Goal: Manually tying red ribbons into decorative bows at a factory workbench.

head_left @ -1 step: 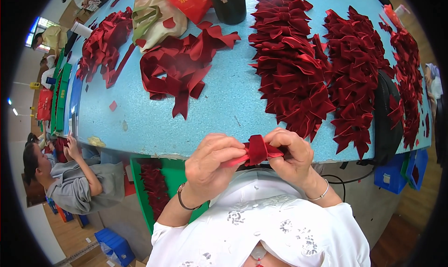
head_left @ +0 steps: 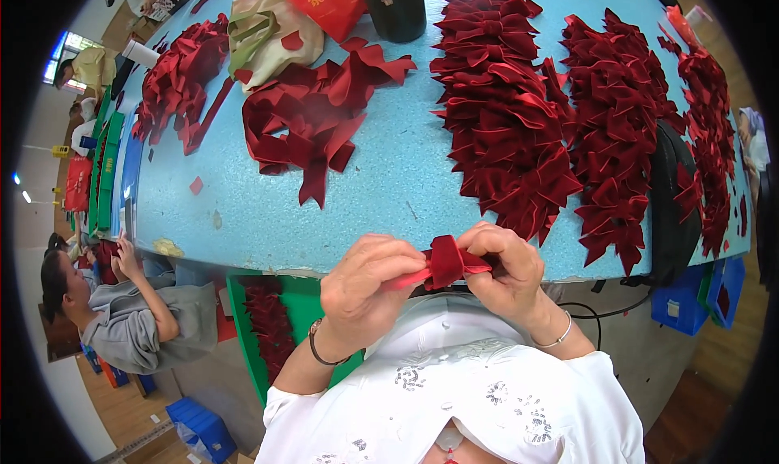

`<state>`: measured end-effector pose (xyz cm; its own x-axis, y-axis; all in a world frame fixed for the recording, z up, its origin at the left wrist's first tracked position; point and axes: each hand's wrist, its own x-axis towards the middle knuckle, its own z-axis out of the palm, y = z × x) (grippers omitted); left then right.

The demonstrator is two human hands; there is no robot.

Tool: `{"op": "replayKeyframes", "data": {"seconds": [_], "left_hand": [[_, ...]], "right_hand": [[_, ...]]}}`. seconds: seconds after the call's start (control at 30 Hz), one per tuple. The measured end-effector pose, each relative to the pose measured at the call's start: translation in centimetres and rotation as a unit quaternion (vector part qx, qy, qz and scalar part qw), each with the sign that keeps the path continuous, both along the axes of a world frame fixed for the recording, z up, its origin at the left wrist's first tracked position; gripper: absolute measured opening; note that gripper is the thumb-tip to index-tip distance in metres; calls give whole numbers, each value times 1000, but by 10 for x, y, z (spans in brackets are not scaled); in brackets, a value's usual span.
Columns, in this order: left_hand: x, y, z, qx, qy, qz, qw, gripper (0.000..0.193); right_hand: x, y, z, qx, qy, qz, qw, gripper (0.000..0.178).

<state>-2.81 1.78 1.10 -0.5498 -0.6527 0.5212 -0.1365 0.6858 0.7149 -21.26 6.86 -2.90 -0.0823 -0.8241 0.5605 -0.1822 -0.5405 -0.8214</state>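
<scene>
Where the velvet bow [head_left: 448, 261] is: held up between both hands, just over the near edge of the blue counter [head_left: 398, 196], a band standing across its middle
Left hand [head_left: 365, 281]: fingers closed on the bow's left end, pinching a paler red flap; dark bracelet [head_left: 323, 349] at the wrist
Right hand [head_left: 507, 273]: thumb and curled fingers gripping the bow's right end; silver bangle [head_left: 558, 332] at the wrist
Just changed: almost nothing; the grip on both ends is the same, so the handling of this bow appears to stand at the same point
Against the earlier frame: the view sits a trifle differently, and the bow and both hands shift only very slightly; the piles look unmoved
Loose ribbon [head_left: 304, 111]: a tangled heap on the counter, ahead and to the left
Long bow row [head_left: 503, 115]: packed bows ahead of the right hand, reaching toward the far side
Second bow row [head_left: 610, 135]: alongside it, further right, with a black bag [head_left: 673, 196] at its outer side
Green bin [head_left: 242, 322]: below the counter edge, left of the person, holding more dark red pieces [head_left: 269, 322]
Co-worker [head_left: 138, 326]: in grey at the left, a hand [head_left: 126, 257] raised near the counter
</scene>
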Motion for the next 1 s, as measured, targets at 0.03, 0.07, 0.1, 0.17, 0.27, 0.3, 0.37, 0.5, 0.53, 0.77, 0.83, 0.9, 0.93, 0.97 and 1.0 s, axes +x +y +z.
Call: {"op": "replayKeyframes", "data": {"seconds": [0.03,0.07,0.1,0.17,0.27,0.3,0.37,0.5,0.53,0.77,0.83,0.9,0.93,0.97,1.0], "left_hand": [[0,1,-2,47,23,1,999,21],[-1,3,-4,94,47,2,994,22],[-1,4,-4,142,69,4,987,22],[-3,11,2,257,88,23,962,18],[-6,14,7,474,122,65,870,11],[-5,13,5,485,124,54,864,10],[-4,11,3,508,128,35,851,9],[-7,11,3,521,134,49,841,10],[-7,11,3,522,132,49,841,10],[-12,9,13,553,159,63,815,22],[-14,10,15,518,131,66,843,25],[-15,11,16,443,74,71,891,33],[-16,11,16,443,74,72,891,33],[-19,11,14,441,70,78,891,35],[-21,10,12,440,66,83,892,36]], "right_hand": [[0,0,0,-4,-1,6,1000,26],[-1,0,-1,-8,-1,12,1000,27],[-1,0,-1,-11,-2,18,1000,27],[-2,2,-3,-9,-4,18,1000,28],[-5,3,-7,-5,-7,22,1000,28],[-8,3,-7,2,-10,34,999,28],[-10,4,-8,18,-18,59,998,28],[-7,5,0,60,-84,36,994,29],[-8,5,0,60,-85,35,994,29],[-15,6,-1,110,-64,58,990,20],[-14,5,-1,112,-62,51,991,19],[-12,4,0,114,-56,40,991,18],[-11,4,2,114,-57,40,991,18],[-11,4,4,112,-36,36,992,18],[-11,4,6,111,-15,31,993,19]]}}
